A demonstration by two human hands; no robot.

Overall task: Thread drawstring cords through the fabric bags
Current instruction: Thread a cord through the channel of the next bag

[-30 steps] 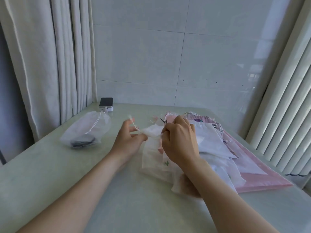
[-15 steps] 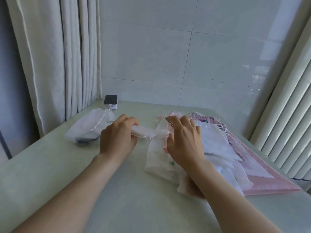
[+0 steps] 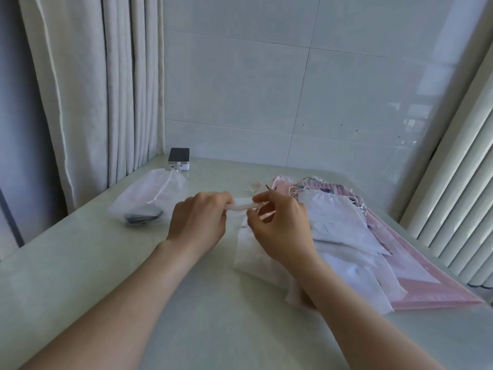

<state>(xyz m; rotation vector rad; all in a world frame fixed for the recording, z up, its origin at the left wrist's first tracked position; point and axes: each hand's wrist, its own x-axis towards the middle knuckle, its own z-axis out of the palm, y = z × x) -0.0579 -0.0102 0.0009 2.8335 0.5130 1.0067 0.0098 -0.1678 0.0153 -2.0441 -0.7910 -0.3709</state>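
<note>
Pale green surface (image 3: 80,276) set in a corner: a curtain (image 3: 93,89) hangs along its left edge, a tiled wall (image 3: 266,89) closes the far edge, and vertical slats (image 3: 453,182) stand to the right. A broad stretch of surface shows toward the near edge, around both forearms. At the far left corner sits a small white device (image 3: 179,158) with a dark top. Just in front of it lies a filled pouch (image 3: 149,201), cord drawn, dark contents showing through. A fanned pile of flat bags (image 3: 346,231) on a pink sheet (image 3: 426,287) fills the right side, reaching near that edge.

The working bag (image 3: 244,206) — thin, white, half sheer — lies at the pile's left margin, its gathered top hem lifted between the hands. Left hand (image 3: 197,222): grip curled round the hem's left end. Right hand (image 3: 280,225): grip narrow, pinching the hem's right end. Loose cord ends (image 3: 250,189) lie just beyond the hands; whether a cord runs inside the hem cannot be told.
</note>
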